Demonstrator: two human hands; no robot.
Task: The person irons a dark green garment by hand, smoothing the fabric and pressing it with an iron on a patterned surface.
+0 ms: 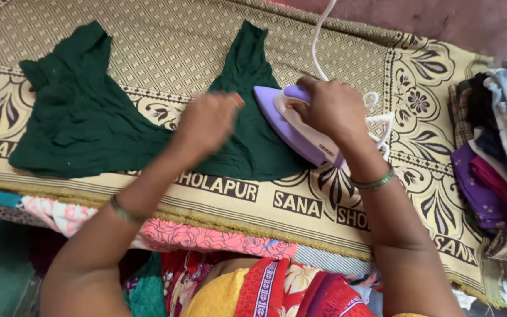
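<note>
A dark green garment [83, 120] lies spread on a beige patterned cloth [165, 47], one strip running up toward the far edge. My right hand [330, 108] grips the handle of a purple and white electric iron [291, 126], which rests on the garment's right part with its tip pointing left. A white cord [321, 41] runs from the iron toward the back. My left hand [206, 123] is closed and presses on the green fabric just left of the iron. Both wrists wear green bangles.
A pile of folded clothes [491, 152] in purple, pink and checks sits at the right edge. Pink floral fabric [200, 238] hangs below the front edge of the cloth. My lap in red and yellow clothing [265, 290] is at the bottom.
</note>
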